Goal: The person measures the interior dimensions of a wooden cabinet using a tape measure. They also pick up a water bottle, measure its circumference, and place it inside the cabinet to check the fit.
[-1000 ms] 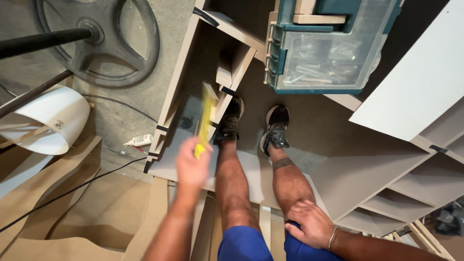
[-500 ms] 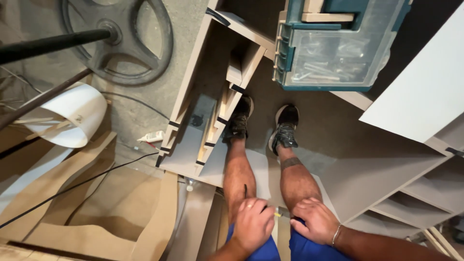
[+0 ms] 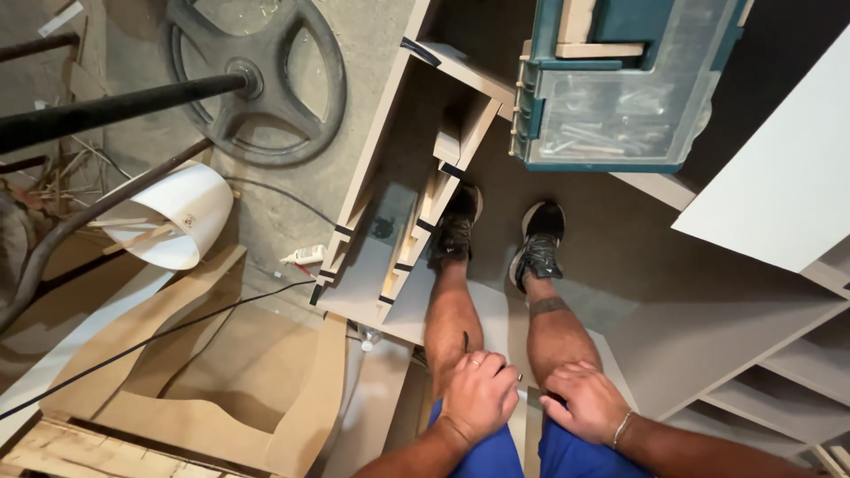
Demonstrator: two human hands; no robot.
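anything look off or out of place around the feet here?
A small white tube lies loose on the concrete floor beside a black cable, and the white bucket is tipped on its side. Both hands rest on the knees.

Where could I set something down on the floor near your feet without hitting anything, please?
Bare brown floor lies right of the right shoe, bounded by the teal organiser box above and the grey panel below. A concrete strip runs between the wheel and the glue tube. The wooden drawer frame beside the left shoe is crowded.

Carpentry workshop: cut boards (image 3: 177,354), screw case (image 3: 611,97).
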